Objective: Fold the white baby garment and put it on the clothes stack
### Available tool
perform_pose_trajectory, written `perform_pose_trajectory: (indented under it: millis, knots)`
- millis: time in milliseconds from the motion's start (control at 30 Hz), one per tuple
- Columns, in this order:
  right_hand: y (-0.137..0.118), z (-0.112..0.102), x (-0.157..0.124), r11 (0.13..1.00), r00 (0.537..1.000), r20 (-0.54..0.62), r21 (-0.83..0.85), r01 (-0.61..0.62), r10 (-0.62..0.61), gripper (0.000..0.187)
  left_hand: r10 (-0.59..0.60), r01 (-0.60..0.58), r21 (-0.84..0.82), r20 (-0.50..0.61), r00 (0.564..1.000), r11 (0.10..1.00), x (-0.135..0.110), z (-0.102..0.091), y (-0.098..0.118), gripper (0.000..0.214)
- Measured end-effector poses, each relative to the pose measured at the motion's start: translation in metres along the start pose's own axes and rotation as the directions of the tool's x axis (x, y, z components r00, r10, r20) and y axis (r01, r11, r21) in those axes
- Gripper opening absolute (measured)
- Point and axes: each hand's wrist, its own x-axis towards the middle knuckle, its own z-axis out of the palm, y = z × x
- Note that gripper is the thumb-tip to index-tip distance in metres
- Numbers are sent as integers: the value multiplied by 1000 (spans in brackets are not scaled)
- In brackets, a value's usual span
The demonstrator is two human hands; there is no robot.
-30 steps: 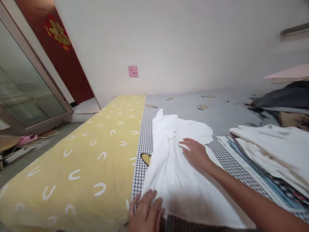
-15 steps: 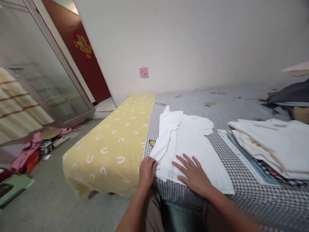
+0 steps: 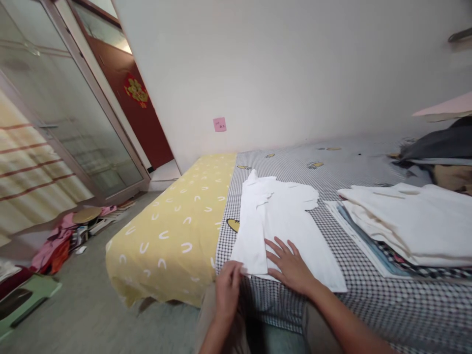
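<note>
A white shirt (image 3: 280,221) lies flat on the black-and-white checked sheet (image 3: 368,305) of the bed, its left side folded inward. My right hand (image 3: 291,265) rests flat on the shirt's near hem, fingers spread. My left hand (image 3: 228,287) is at the shirt's near left corner, by the bed's front edge, fingers curled toward the cloth; whether it pinches the fabric I cannot tell.
A stack of folded clothes (image 3: 409,226) sits to the right of the shirt. Dark garments (image 3: 438,152) are piled at the far right. A yellow patterned sheet (image 3: 173,231) covers the bed's left part. Clutter (image 3: 62,236) lies on the floor by a glass door.
My right hand slid from the shirt's middle down to its near hem. My left hand moved along the near left corner. The view pulled back from the bed.
</note>
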Motion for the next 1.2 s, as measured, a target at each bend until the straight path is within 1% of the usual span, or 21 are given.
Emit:
perform_pose_trajectory:
  millis: [67, 133, 200, 267, 333, 367, 467, 533, 600, 700, 800, 867, 933, 967, 1000, 1033, 1067, 1100, 1133, 1167, 1200]
  knots:
    - [1, 1, 0, 1000, 1000, -8, -13, -3, 2, 52, -132, 141, 44, -169, 977, 989, -7, -14, -21, 37]
    - [2, 2, -1, 1000, 1000, -3, -27, -12, 12, 52, -208, 235, 82, -252, 945, 968, -11, -24, -33, 42]
    - [3, 2, -1, 999, 999, 21, -39, -25, 26, 53, -226, 269, 164, -237, 945, 949, -14, -26, -32, 60]
    - [4, 2, -1, 998, 998, 52, -49, -38, 41, 56, -215, 254, 283, -162, 963, 925, -15, -21, -21, 71]
    - [4, 0, 0, 997, 995, 85, -56, -52, 57, 59, -195, 210, 371, -78, 978, 905, -13, -13, -5, 74]
    - [4, -1, 1, 997, 993, 103, -57, -58, 64, 60, -186, 190, 367, -45, 981, 911, -11, -9, 2, 73]
    - [4, -5, 3, 996, 984, 157, -54, -74, 82, 66, -192, 189, 226, -9, 981, 956, -4, -1, 16, 56]
    - [4, -7, 4, 996, 979, 186, -48, -79, 87, 72, -223, 223, 112, -15, 975, 968, 0, 2, 18, 39]
    - [5, -8, 4, 996, 974, 209, -30, -81, 85, 79, -270, 271, 28, -39, 962, 962, 1, 5, 17, 29]
    - [7, -9, 4, 998, 977, 206, 14, -61, 57, 81, -386, 378, -102, -68, 920, 920, -5, 14, 14, 26]
    - [8, -8, 2, 1000, 985, 175, 26, -8, 3, 78, -487, 473, -199, -24, 873, 858, -14, 24, 13, 27]
    - [7, -9, 1, 1000, 984, 179, 25, 15, -19, 79, -516, 503, -239, 5, 856, 831, -17, 26, 14, 29]
    - [7, -12, -1, 999, 980, 196, 39, 24, -31, 84, -533, 517, -268, 15, 846, 813, -17, 24, 15, 31]
    - [7, -15, -1, 998, 980, 193, 59, 26, -37, 83, -537, 519, -277, 16, 844, 809, -16, 21, 14, 32]
    - [7, -18, -2, 996, 984, 173, 91, 18, -34, 76, -542, 526, -284, 23, 840, 802, -15, 18, 13, 33]
    - [6, -21, -2, 990, 991, 134, 138, -6, -13, 63, -552, 537, -293, 38, 833, 791, -15, 13, 10, 34]
    - [5, -25, -2, 979, 997, 73, 197, -45, 32, 50, -572, 562, -303, 63, 817, 769, -15, 9, 7, 35]
    - [3, -27, -1, 962, 995, -7, 257, -90, 95, 44, -601, 596, -310, 89, 794, 741, -16, 4, 3, 39]
    - [0, -29, 0, 943, 982, -92, 306, -127, 163, 47, -627, 625, -310, 108, 771, 716, -17, -1, -2, 45]
    - [-5, -29, 1, 932, 962, -168, 331, -151, 215, 50, -643, 641, -301, 108, 758, 706, -18, -6, -6, 52]
    - [-11, -27, 3, 932, 949, -212, 327, -154, 232, 50, -640, 632, -282, 75, 765, 722, -17, -9, -8, 57]
